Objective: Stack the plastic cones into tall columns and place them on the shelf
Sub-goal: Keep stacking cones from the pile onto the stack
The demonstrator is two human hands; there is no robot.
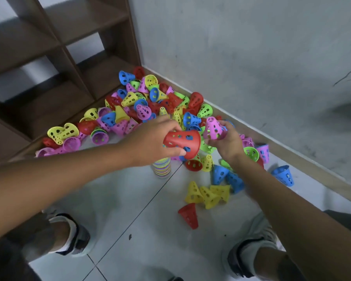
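Head view: left hand (150, 142) grips a red cone (183, 143) directly above the striped column (162, 167) standing on the floor; right hand (228, 144) pinches a pink cone (214, 128) just beside it. Risk: an off-centre drop could topple the column. Column top hidden under the left hand; shelf (55, 45) beyond, partly cropped.

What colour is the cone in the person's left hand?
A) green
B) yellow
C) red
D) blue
C: the left hand grips a red cone with holes in it, just above the striped stack of cones on the floor, while the right hand holds a pink cone.
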